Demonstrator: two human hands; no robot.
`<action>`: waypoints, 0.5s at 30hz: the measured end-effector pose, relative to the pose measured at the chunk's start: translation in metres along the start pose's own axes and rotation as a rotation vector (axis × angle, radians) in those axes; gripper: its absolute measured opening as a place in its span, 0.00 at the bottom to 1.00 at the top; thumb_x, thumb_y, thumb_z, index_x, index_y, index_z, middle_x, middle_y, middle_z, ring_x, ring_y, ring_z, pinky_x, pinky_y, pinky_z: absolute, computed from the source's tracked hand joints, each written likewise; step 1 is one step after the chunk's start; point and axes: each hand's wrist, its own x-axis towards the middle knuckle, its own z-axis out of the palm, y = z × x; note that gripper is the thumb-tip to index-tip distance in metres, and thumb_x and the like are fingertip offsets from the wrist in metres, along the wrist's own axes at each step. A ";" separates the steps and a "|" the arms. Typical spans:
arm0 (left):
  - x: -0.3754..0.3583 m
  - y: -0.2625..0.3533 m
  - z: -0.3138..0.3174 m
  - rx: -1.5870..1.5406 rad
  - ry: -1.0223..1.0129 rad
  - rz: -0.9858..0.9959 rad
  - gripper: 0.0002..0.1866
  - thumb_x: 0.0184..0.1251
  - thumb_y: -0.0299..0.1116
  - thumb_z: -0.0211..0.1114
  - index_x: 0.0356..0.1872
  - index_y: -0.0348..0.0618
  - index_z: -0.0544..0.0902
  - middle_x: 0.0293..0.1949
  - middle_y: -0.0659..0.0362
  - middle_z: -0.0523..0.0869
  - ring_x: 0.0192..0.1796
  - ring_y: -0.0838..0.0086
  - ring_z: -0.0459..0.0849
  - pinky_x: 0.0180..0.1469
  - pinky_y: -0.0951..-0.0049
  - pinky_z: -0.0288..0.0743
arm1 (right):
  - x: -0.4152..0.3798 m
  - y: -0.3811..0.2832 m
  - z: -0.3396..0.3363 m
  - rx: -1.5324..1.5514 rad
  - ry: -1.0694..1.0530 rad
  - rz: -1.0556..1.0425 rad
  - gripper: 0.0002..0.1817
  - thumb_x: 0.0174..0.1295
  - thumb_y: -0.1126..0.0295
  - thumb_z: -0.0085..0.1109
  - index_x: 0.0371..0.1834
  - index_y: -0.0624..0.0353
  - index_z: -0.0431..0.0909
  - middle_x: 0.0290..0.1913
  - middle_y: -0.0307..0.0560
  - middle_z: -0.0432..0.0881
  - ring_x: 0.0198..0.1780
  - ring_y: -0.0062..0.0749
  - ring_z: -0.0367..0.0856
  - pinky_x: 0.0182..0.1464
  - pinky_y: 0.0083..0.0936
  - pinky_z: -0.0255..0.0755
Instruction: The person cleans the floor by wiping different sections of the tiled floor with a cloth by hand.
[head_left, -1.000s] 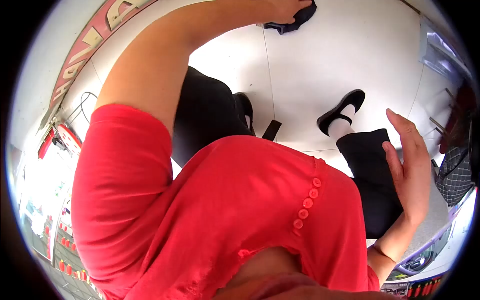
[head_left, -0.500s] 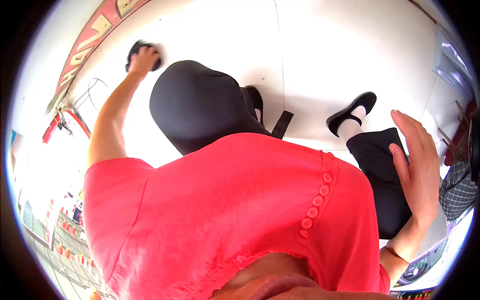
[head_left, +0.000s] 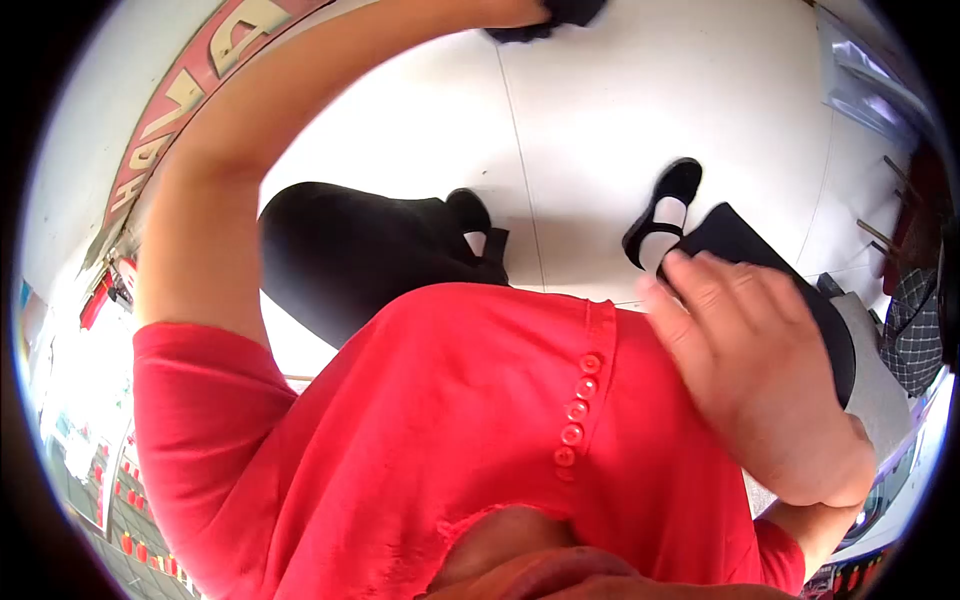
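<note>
At the top edge my left hand (head_left: 522,10) is closed on a dark cloth (head_left: 578,9), partly cut off by the frame. The cloth's ragged edge lies over the white floor (head_left: 600,110). My right hand (head_left: 745,350) hovers beside my right leg, its back toward me and its fingers stretched out, holding nothing. Below it are my red shirt and the black trouser leg (head_left: 840,340). Two black shoes, one at the left (head_left: 467,208) and one at the right (head_left: 678,182), stand apart on the floor.
A red lettered board (head_left: 185,90) runs along the left edge. Clear plastic (head_left: 865,80) lies at the upper right, with thin sticks (head_left: 880,238) below. A checked cloth (head_left: 912,330) and a grey seat (head_left: 868,345) are at the right.
My left hand has swept from the upper left to the top middle with the dark cloth. My right hand has moved left and nearer the shirt, and my body has shifted.
</note>
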 end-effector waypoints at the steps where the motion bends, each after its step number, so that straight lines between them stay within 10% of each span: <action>1: 0.030 0.031 0.006 -0.043 -0.095 -0.113 0.29 0.48 0.29 0.71 0.56 0.43 0.77 0.52 0.44 0.82 0.55 0.47 0.81 0.57 0.51 0.77 | -0.002 -0.001 0.003 0.010 -0.017 -0.096 0.26 0.56 0.74 0.59 0.62 0.59 0.77 0.59 0.52 0.80 0.58 0.45 0.79 0.60 0.36 0.72; 8: 0.115 0.136 0.107 -0.021 -0.100 -0.163 0.29 0.58 0.26 0.68 0.64 0.48 0.75 0.61 0.49 0.78 0.61 0.48 0.78 0.57 0.55 0.82 | 0.029 0.017 0.005 -0.014 0.141 -0.204 0.22 0.55 0.71 0.58 0.55 0.62 0.83 0.53 0.53 0.83 0.54 0.43 0.82 0.59 0.36 0.73; 15: 0.082 0.083 0.173 0.166 -0.068 -0.124 0.28 0.65 0.32 0.64 0.67 0.64 0.74 0.65 0.59 0.73 0.66 0.52 0.73 0.54 0.55 0.84 | 0.025 0.067 0.014 0.025 0.122 -0.364 0.20 0.58 0.69 0.56 0.53 0.63 0.83 0.52 0.56 0.84 0.51 0.44 0.82 0.58 0.36 0.73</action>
